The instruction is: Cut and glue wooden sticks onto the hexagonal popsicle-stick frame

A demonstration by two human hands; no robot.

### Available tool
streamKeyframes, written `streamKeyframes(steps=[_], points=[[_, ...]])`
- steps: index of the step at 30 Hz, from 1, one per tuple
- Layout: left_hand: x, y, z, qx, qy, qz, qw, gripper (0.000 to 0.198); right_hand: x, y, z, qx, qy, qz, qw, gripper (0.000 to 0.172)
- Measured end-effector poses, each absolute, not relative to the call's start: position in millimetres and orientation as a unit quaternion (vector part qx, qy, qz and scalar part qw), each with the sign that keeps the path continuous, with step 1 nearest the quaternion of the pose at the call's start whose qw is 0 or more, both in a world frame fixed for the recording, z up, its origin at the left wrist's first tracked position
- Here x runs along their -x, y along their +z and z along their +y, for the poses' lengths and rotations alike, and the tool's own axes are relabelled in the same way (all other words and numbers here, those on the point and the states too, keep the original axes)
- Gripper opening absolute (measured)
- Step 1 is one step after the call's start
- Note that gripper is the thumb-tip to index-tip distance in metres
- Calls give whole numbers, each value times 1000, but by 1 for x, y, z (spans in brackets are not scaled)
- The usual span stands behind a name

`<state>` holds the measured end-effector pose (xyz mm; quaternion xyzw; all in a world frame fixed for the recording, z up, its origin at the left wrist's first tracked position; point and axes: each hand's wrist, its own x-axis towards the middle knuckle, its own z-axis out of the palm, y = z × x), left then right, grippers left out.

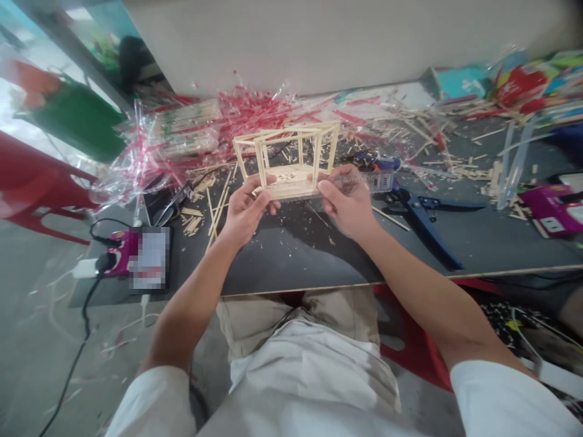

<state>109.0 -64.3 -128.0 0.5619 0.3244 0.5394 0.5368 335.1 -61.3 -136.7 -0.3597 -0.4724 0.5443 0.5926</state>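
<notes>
A small frame model (pixel 291 159) built of thin wooden sticks, with a flat slatted base and upright posts, is held above the dark table (pixel 319 255). My left hand (pixel 246 209) grips the base at its left end with fingers curled round it. My right hand (pixel 347 203) pinches the base's right end. A clear plastic ruler (pixel 376 180) lies along the right side by my right hand's fingers; whether that hand holds it I cannot tell.
Blue-handled cutters (pixel 426 218) lie right of my hands. Loose sticks and chips (pixel 217 209) litter the table. Red-and-clear plastic wrappers (pixel 255 112) pile at the back. A purple device (pixel 130 252) with cables sits at the left edge, a red chair (pixel 31 188) beyond.
</notes>
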Motion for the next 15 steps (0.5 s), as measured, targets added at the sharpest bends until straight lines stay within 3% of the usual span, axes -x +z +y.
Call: streamKeyframes(steps=[15], points=[[-109,-130,-65,-551,541,315,552,36,-333,-134,-64,364,536,-466,602,57]])
